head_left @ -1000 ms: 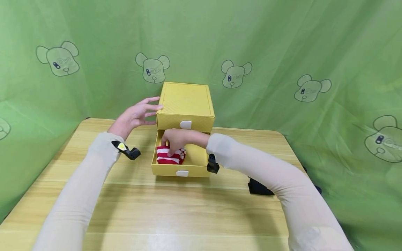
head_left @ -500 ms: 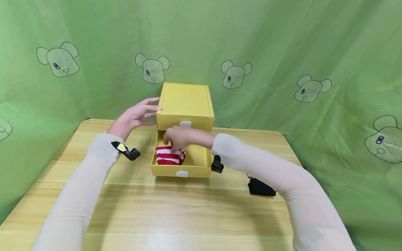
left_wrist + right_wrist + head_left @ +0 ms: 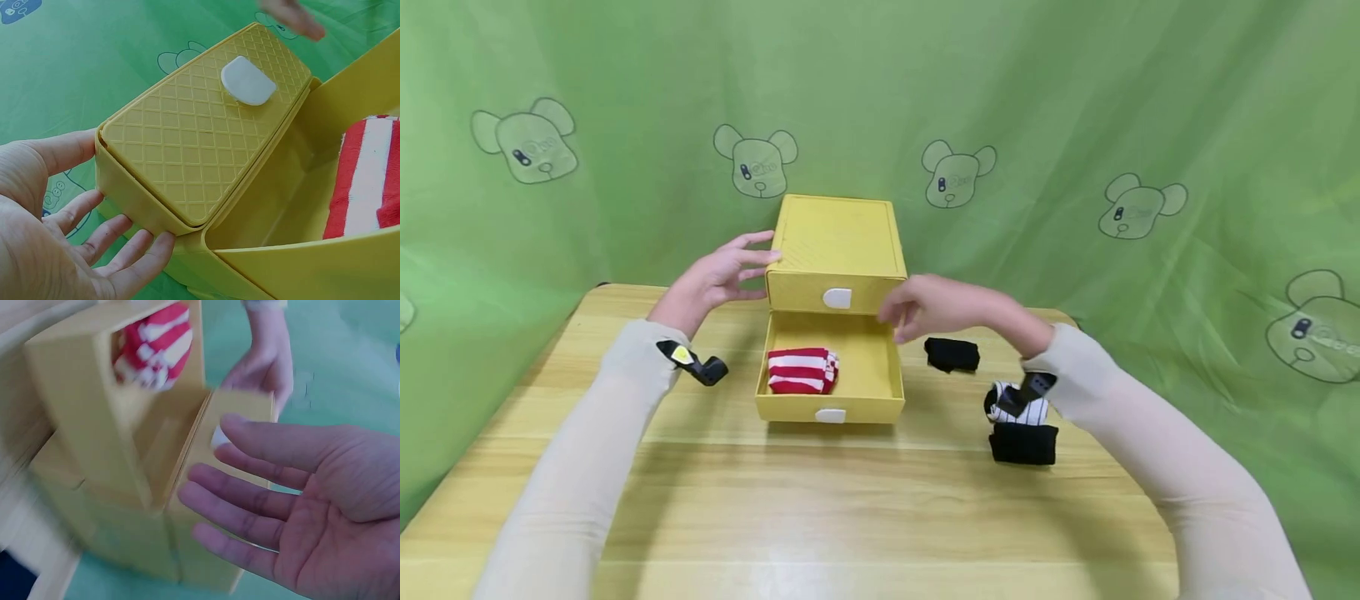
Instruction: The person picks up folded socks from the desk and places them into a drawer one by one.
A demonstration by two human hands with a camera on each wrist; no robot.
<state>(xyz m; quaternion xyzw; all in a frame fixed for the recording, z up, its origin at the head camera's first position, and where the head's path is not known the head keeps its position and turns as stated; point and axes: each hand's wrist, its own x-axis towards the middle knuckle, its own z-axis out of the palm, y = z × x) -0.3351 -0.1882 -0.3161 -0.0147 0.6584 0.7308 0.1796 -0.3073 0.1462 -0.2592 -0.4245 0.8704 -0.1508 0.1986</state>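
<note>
My left hand (image 3: pixel 715 277) rests with straight, spread fingers against the left side of a yellow two-drawer storage box (image 3: pixel 838 237). The upper drawer (image 3: pixel 187 125) is closed, and the lower drawer (image 3: pixel 797 408) is pulled out. Inside the lower drawer, at its left, lies a folded red-and-white striped cloth (image 3: pixel 797 372); its exact kind is unclear. My right hand (image 3: pixel 938 305) hovers by the box's front right corner, above the drawer's right edge. Nothing is in it, and its fingers look fairly straight in the right wrist view.
Right of the box a small folded black cloth (image 3: pixel 952 355) lies on the wooden table (image 3: pixel 850 508). Nearer are a white cloth with dark stripes (image 3: pixel 1037 412), partly hidden by the wrist camera, and another folded black cloth (image 3: pixel 1024 445). A green curtain (image 3: pixel 865 100) hangs behind.
My right hand has left the striped cloth in the lower drawer and moved right, past the drawer's right edge. More of the cloths at the right now show. My left hand stays on the box.
</note>
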